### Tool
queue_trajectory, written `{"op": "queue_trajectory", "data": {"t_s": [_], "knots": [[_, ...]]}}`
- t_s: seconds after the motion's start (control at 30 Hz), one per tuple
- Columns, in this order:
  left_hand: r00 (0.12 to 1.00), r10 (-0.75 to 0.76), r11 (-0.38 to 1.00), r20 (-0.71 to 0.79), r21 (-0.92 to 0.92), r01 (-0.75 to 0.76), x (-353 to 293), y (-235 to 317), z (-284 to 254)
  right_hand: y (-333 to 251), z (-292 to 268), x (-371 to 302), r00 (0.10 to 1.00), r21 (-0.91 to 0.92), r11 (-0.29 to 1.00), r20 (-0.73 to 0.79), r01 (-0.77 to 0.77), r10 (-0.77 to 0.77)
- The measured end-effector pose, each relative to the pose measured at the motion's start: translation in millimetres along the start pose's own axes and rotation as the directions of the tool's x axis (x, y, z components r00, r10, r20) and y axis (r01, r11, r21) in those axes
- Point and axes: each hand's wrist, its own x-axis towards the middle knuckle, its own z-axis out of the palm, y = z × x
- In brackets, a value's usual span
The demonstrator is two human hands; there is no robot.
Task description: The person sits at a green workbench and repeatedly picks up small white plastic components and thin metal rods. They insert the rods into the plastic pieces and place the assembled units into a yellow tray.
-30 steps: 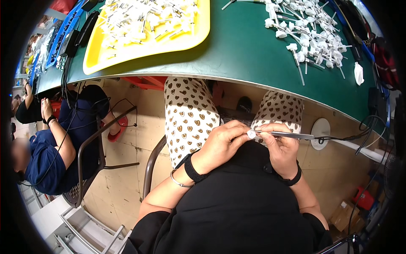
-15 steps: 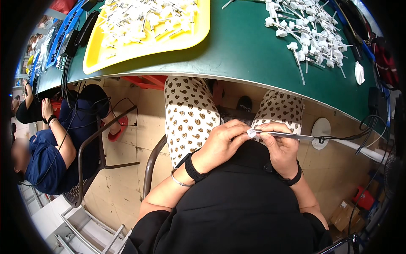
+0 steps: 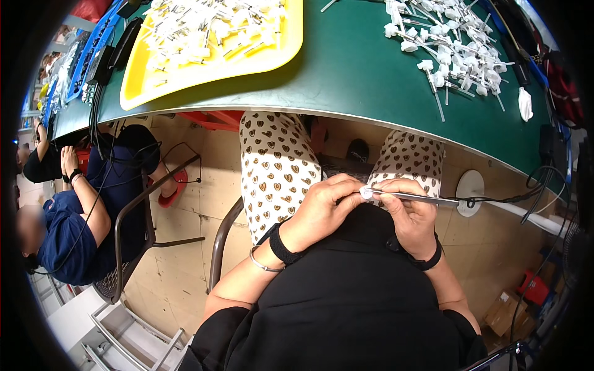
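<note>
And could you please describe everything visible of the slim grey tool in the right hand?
The slim grey tool looks metallic, long and straight, with a wider outer end. The right hand pinches it nearly level, partly hiding it; its thin tip reaches toward a small white piece in the left hand; contact is unclear.

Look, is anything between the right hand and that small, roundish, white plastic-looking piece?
Only the slim, grey, metal-looking tool in the right hand: its thin end points at the small white piece in the left hand. Nothing else visible stands between; I can't tell whether the right hand touches the piece.
</note>
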Motion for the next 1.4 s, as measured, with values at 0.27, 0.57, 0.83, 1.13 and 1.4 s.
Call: {"op": "queue_trajectory", "data": {"t_s": [0.27,0.57,0.83,1.13,1.4], "knots": [[1.0,0.009,1.0,-0.002,0.015,-0.009,0.0,0.8,-0.5,-0.5,-2.8,1.5,0.987,-0.196,0.968,0.04,0.159,-0.154],[0.999,0.033,0.998,-0.016,0.049,-0.032,-0.2,0.6,0.5,-0.5,-0.6,-4.0,0.997,-0.139,0.988,-0.028,0.074,-0.078],[0.999,0.044,0.998,-0.005,0.046,-0.044,0.3,1.8,0.1,0.0,2.2,-3.3,0.997,-0.057,0.997,-0.059,0.044,-0.047],[0.998,0.064,0.996,0.001,0.061,-0.064,1.3,4.7,-0.8,1.3,2.2,-2.4,0.998,-0.066,0.997,-0.045,0.035,-0.038],[0.999,0.053,0.996,0.011,0.07,-0.054,1.0,4.5,-0.2,1.6,0.1,-2.1,0.998,-0.097,0.994,-0.029,0.056,-0.059]]}}
